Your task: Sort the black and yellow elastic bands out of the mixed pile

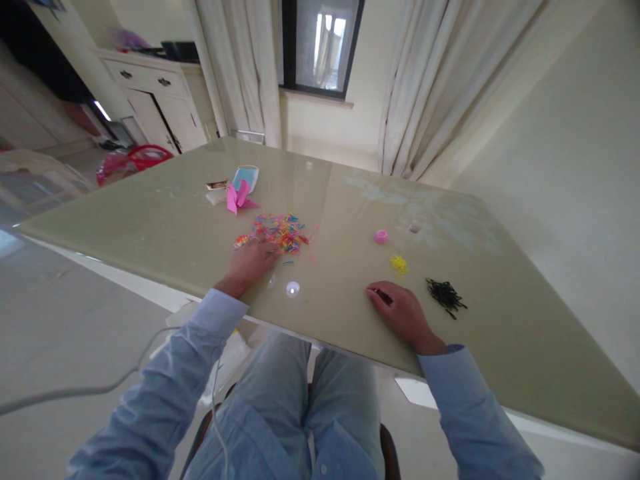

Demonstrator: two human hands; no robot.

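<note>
My left hand (253,262) rests at the near-left edge of a pile of small multicoloured pieces (287,233); its fingertips touch the pile, and what they pinch, if anything, is too small to name. On the table, my right hand (397,308) lies with its fingers curled together, a dark gap showing between them; whether it holds something is unclear. Just beyond the right hand is a small heap of yellow pieces (399,265). To its right lies a heap of black strips (445,295). A small pink round item (381,237) stands farther back.
The glossy table (340,267) carries a pink folded item (240,198), a blue face mask (246,179) and a small brown-and-white packet (217,185) at the back left. A grey cable (80,392) runs at the lower left. A bright round spot shows between the hands.
</note>
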